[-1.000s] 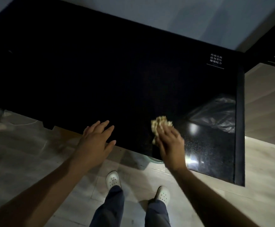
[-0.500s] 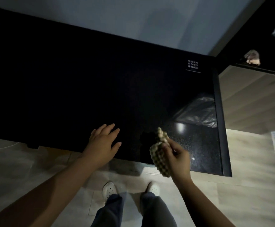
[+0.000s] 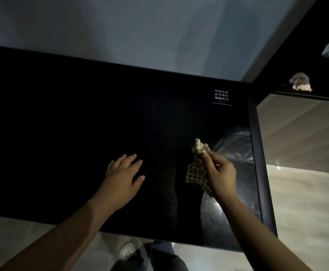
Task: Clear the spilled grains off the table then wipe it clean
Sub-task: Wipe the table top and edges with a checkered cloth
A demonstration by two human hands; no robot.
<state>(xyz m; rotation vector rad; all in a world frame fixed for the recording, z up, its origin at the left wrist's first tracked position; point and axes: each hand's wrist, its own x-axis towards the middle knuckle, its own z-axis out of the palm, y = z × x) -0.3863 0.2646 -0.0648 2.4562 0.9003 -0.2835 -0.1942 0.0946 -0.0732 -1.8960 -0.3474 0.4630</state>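
No grains show on my counter (image 3: 62, 133); wiping remains. My right hand (image 3: 221, 174) pinches the cloth (image 3: 196, 173), left hand (image 3: 123, 178) flat, fingers straight.

Left grip (image 3: 122, 180) is flat with fingers spread; right grip (image 3: 220, 173) pinches a checked cloth (image 3: 196, 175).

A white printed notice (image 3: 221, 95) stands near the far right corner of the glossy black table (image 3: 81, 118), set in three short lines of four Chinese characters each, with a thin white rule drawn beneath them. The lines appear to read 玻璃桌面, 请勿重压, 谢谢配合, though the strokes are small and slightly soft in the dim light.
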